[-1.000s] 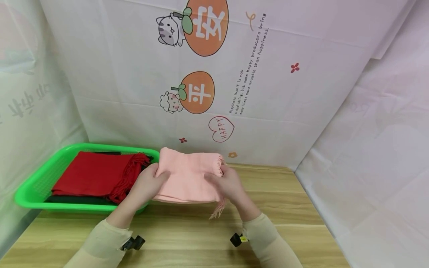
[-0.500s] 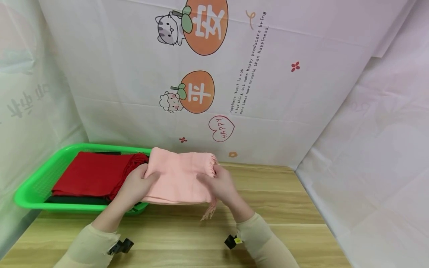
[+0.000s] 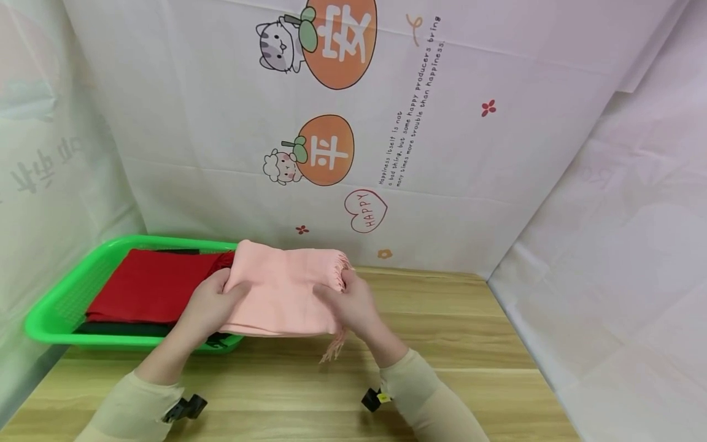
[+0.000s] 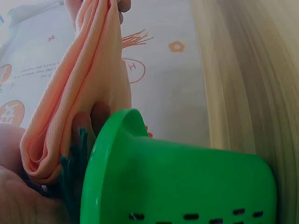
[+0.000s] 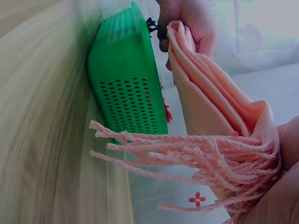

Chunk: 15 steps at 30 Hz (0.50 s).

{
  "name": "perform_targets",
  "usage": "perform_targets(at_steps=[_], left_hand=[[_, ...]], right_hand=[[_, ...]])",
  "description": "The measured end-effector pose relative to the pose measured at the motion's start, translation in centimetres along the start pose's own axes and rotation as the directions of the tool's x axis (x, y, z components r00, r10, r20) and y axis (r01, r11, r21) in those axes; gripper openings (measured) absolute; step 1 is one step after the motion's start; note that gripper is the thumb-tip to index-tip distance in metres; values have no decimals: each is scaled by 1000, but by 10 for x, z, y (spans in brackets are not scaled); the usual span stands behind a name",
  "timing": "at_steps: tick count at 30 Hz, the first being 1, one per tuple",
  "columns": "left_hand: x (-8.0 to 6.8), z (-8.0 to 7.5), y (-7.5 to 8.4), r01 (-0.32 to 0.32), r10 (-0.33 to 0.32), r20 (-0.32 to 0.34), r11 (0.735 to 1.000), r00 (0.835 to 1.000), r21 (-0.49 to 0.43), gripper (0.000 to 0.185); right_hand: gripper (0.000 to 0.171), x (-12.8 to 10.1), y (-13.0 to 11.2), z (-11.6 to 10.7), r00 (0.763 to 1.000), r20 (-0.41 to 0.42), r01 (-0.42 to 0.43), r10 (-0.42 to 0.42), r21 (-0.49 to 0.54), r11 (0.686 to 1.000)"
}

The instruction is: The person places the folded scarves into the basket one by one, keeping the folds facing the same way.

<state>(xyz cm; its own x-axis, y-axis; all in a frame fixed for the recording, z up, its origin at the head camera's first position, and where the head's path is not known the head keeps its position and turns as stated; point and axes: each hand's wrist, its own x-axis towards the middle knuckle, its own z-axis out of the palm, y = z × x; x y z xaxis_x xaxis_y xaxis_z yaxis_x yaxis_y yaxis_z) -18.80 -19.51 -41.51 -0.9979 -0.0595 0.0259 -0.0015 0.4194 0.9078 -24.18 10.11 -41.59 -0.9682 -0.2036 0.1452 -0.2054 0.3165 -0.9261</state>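
A folded pink scarf (image 3: 282,291) with fringe at its right end is held between both hands, raised above the table. My left hand (image 3: 207,304) grips its left edge, thumb on top and fingers beneath, over the right end of the green basket (image 3: 46,331). At the fringed end, my right hand (image 3: 353,304) pinches the scarf the same way. In the right wrist view the pink fringe (image 5: 196,158) dangles beside that hand. Inside the basket a folded red scarf (image 3: 149,285) lies on dark green cloth (image 3: 121,328); its fringe is partly hidden by my left hand.
The basket stands at the left of the wooden table (image 3: 442,344), near the back wall (image 3: 431,227), a white sheet with printed pictures. White sheets also hang at the left and right sides. Dark green fringe (image 4: 74,172) hangs over the basket's rim in the left wrist view.
Both hands have moved left with the pink scarf, from beside the basket to partly over its right end. More of the red scarf's fringe is covered now.
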Motion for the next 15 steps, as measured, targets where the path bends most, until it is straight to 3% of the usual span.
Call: perform_targets(at_steps=[15], left_hand=[[-5,-24,-7,-1,0,-32,1000,999,-18,56]], right_hand=[[34,5,-9,25,1000,26,9,-11,64,998]])
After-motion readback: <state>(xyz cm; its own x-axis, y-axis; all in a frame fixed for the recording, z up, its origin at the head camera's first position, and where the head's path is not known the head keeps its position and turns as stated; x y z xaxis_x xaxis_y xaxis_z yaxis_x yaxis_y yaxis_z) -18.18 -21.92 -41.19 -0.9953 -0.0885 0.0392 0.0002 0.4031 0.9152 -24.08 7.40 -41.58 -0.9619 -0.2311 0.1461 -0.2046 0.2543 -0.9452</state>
